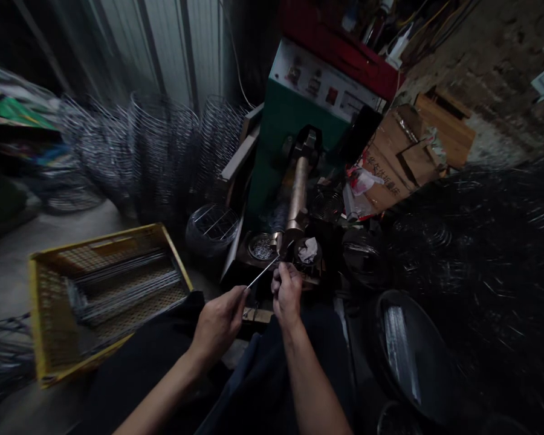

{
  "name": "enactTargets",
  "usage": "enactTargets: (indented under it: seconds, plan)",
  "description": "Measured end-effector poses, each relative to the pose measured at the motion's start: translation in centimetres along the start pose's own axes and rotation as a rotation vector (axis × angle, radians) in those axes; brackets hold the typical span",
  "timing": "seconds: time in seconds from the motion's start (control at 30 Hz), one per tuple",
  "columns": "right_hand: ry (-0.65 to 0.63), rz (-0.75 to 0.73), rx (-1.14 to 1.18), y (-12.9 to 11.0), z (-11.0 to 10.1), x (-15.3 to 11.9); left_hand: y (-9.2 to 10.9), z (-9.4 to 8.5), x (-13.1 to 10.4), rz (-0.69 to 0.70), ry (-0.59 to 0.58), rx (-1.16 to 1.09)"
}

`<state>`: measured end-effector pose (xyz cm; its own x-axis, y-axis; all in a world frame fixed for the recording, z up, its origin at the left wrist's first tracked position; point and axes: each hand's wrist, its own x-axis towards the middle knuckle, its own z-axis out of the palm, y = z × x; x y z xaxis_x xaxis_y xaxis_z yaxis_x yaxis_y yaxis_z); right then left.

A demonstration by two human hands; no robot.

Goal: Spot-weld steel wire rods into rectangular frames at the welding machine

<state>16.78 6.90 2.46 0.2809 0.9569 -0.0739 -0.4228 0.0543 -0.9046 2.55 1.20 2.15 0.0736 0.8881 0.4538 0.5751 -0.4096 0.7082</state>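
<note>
My left hand [220, 320] is closed on one end of a thin metal rod [263, 272], which slants up and right. The rod's far end is at the metal tip [277, 240] below the copper-coloured arm [298, 193] of a green machine [267, 163]. Beside that end, my right hand [288, 293] has its thumb and fingers pinched together; what they hold, if anything, is too small to make out. A round dish of small metal pieces [262, 246] sits just left of the tip, and a crumpled white cloth or paper [308, 249] lies to its right.
A yellow crate [111, 241] with metal rods stands at the left. Stacked wire rings [152, 151] rise behind it. At the right are a dark round tub [435, 362] holding rods and a cardboard box [390, 163]. Dark wire pieces [480, 241] fill the far right.
</note>
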Motion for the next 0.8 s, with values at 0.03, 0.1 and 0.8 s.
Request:
enactTargets:
  seconds: [0.03,0.1,0.8]
  plan:
    - [0.002,0.001,-0.002,0.0,0.1,0.0,0.0,0.0,0.0,0.003,0.006,0.000]
    - [0.001,0.007,-0.004,0.0,0.2,-0.1,-0.1,0.1,-0.1,0.015,0.020,0.006]
    - [-0.042,0.030,-0.102,-0.8,0.0,0.5,-0.1,-2.0,1.5,-0.050,-0.106,-0.049]
